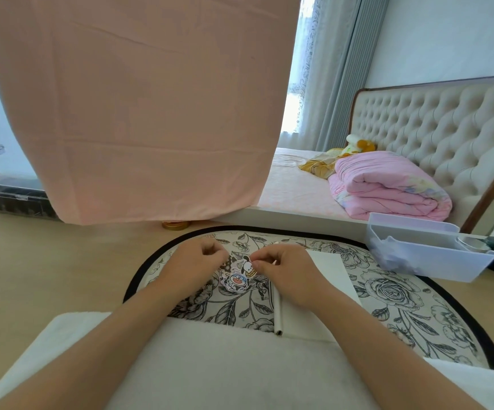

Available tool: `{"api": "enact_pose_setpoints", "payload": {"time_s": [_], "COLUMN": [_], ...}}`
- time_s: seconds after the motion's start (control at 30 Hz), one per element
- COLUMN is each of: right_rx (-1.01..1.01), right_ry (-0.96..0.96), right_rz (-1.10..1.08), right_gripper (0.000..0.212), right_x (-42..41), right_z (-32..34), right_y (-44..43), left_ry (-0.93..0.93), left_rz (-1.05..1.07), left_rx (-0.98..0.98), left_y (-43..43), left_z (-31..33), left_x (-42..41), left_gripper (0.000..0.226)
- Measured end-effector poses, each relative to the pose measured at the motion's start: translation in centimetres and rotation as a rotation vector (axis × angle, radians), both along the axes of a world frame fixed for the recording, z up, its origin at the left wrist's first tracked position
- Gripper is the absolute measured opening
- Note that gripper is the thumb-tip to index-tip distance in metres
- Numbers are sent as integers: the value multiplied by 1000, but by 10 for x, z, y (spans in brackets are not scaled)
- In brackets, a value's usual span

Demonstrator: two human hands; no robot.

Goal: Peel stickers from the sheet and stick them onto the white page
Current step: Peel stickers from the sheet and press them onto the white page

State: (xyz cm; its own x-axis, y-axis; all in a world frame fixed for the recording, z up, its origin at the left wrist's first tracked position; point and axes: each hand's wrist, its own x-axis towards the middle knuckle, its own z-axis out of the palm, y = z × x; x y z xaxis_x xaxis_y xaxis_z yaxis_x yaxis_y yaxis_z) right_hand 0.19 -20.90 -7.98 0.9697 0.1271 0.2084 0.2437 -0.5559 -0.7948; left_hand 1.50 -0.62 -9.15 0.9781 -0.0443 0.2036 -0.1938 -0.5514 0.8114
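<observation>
A small pile of cartoon stickers [235,280] lies on the floral mat [402,294] between my hands. My left hand [194,266] has curled fingers at the pile's left edge and seems to pinch a sticker there. My right hand [284,272] pinches a white-and-black dog sticker [248,265] at the top of the pile with thumb and fingertips. The white page [333,269] lies on the mat to the right, partly under my right hand and wrist. Along its left side sits a rolled white paper tube [278,309].
A pale plastic tray [429,257] stands at the mat's right rear. A pink cloth [139,113] hangs behind the mat, with a gold lid [176,224] under its hem. A clear storage box [12,199] is far left. Right rear is a bed with a pink quilt [387,186].
</observation>
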Motion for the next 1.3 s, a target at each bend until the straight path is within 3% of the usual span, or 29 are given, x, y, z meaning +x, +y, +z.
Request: {"api": "enact_pose_setpoints", "payload": {"time_s": [0.13, 0.2, 0.33, 0.43, 0.57, 1.03, 1.3], "right_rx": [63, 116, 231, 307, 354, 126, 157], "right_ry": [15, 58, 129, 124, 102, 22, 20], "right_rz": [-44, -42, -36, -57, -91, -115, -43], "right_gripper": [11, 13, 12, 6, 5, 10, 10], "right_x": [2, 1, -2, -4, -3, 9, 7], "right_z": [4, 8, 14, 19, 21, 18, 10], "right_y": [-6, -13, -26, -35, -51, -84, -70], "left_ry": [-85, -132, -236, -124, -8, -163, -151], "left_rz": [-64, -46, -75, -141, -156, -168, -161], "left_rx": [470, 505, 309, 9, -206, -103, -118], "left_y": [-5, -7, -19, -43, -79, -106, -98], "left_z": [-3, -4, 4, 15, 22, 2, -4], "left_x": [-4, -5, -13, -17, -7, 16, 12], "left_gripper": [7, 10, 17, 9, 6, 14, 8]}}
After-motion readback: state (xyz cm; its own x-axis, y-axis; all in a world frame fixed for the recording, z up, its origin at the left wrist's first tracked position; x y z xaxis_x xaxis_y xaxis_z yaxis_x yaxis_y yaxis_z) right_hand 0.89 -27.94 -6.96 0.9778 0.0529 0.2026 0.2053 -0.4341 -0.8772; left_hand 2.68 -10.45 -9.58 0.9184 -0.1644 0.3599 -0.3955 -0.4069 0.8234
